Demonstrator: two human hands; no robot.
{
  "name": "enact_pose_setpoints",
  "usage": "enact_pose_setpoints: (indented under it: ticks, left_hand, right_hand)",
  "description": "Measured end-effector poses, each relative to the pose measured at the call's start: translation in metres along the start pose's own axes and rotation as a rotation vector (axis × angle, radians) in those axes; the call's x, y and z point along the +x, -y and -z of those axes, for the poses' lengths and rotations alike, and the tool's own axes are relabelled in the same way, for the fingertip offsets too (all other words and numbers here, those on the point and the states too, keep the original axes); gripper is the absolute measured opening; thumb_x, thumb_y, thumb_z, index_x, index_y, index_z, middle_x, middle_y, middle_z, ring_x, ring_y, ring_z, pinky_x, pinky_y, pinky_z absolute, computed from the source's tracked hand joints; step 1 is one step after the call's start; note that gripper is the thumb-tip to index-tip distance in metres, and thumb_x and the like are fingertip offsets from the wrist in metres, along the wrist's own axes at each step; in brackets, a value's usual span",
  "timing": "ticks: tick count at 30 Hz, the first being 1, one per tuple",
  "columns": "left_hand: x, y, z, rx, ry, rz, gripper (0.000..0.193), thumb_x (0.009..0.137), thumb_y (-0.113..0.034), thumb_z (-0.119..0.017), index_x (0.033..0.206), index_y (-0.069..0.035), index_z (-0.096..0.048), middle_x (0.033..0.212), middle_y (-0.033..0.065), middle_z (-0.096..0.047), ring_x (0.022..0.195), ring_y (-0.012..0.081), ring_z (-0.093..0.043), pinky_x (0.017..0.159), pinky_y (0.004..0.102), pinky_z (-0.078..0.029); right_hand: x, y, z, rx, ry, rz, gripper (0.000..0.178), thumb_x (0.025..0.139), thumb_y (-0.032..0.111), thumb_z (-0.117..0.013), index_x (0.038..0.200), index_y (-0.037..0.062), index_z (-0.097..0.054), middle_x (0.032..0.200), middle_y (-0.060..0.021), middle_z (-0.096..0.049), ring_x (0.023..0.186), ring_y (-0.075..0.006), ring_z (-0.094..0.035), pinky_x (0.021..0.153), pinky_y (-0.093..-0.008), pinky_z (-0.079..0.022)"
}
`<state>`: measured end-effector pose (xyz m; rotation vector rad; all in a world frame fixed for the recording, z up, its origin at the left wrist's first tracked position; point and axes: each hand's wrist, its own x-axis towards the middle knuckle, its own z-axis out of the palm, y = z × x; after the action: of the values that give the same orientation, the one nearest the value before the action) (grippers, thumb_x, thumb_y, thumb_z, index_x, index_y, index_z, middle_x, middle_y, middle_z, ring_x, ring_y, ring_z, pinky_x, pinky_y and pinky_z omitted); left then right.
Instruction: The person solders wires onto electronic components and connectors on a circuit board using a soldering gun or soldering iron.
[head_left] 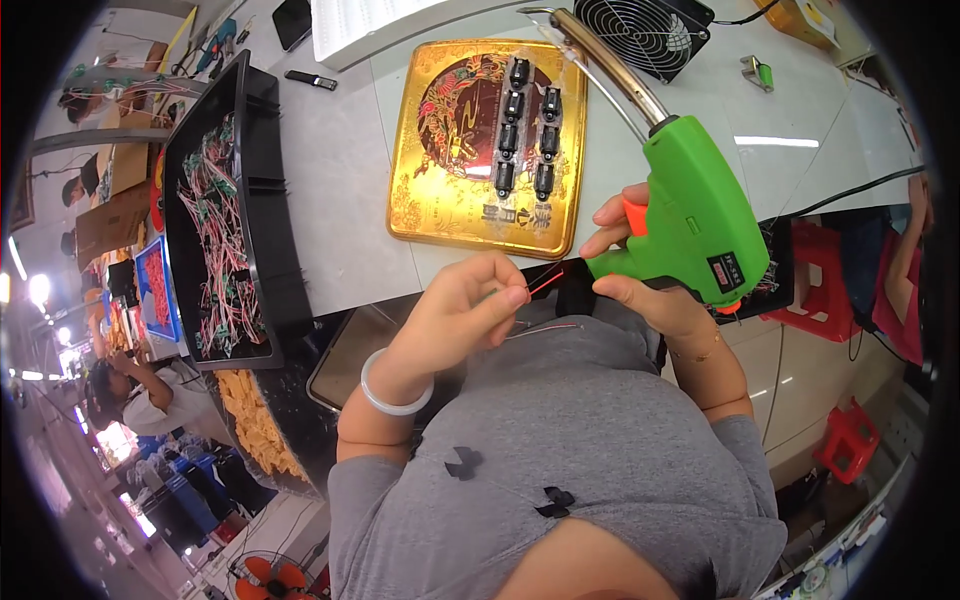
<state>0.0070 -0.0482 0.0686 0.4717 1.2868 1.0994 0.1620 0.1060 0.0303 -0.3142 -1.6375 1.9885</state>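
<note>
My right hand (pixel 655 290) is wrapped round the grip of a green soldering gun (pixel 703 205) with an orange trigger. Its metal tip points up and away, over the far side of the table. In a pinch, my left hand (pixel 470 305) holds thin red and black wires (pixel 543 283) near the table's front edge. Just beyond the hands lies a gold tin lid (pixel 408 190) with a dark red patterned middle. Two columns of small black components (pixel 508 138) stand on it, apart from the soldering gun's tip.
A black tray (pixel 285 215) full of wired green parts stands to the left. At the back are a black fan (pixel 645 35), a white box (pixel 385 25), a phone (pixel 293 22) and a small green-handled piece (pixel 763 74). Red stools (pixel 848 440) stand at the right; other people sit left.
</note>
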Motion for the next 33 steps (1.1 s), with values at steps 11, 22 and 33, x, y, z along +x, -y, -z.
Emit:
enact_pose_setpoints:
  ticks: [11,22,33]
  left_hand:
    - [0.008,0.002,-0.005,0.114,-0.011,0.008,0.013,0.086,-0.013,-0.054,0.081,-0.003,-0.047,0.057,-0.0027,-0.049,0.047,0.0033,-0.042,0.043,0.0179,-0.032]
    - [0.011,0.002,-0.004,-0.069,0.149,0.097,0.012,0.087,-0.012,-0.052,0.080,-0.004,-0.047,0.055,-0.0035,-0.046,0.046,0.0033,-0.041,0.042,0.0183,-0.029]
    - [0.015,-0.017,0.028,0.368,-0.198,-0.095,0.012,0.085,-0.012,-0.054,0.081,-0.001,-0.052,0.060,-0.0010,-0.050,0.051,0.0039,-0.046,0.044,0.0183,-0.036]
  right_hand:
    - [0.006,0.009,0.002,-0.421,0.204,0.051,0.054,0.067,0.000,-0.071,0.111,-0.0002,-0.040,0.104,-0.0117,-0.050,0.076,-0.0144,-0.060,0.066,-0.0239,-0.048]
    - [-0.001,0.012,-0.002,-0.592,0.184,0.140,0.042,0.069,-0.004,-0.067,0.104,-0.0007,-0.044,0.094,-0.0095,-0.051,0.071,-0.0106,-0.057,0.064,-0.0227,-0.047]
    - [-0.023,-0.008,0.032,-0.080,-0.118,0.134,0.046,0.070,-0.003,-0.061,0.112,0.0007,-0.043,0.099,-0.0103,-0.050,0.069,-0.0108,-0.053,0.059,-0.0229,-0.044]
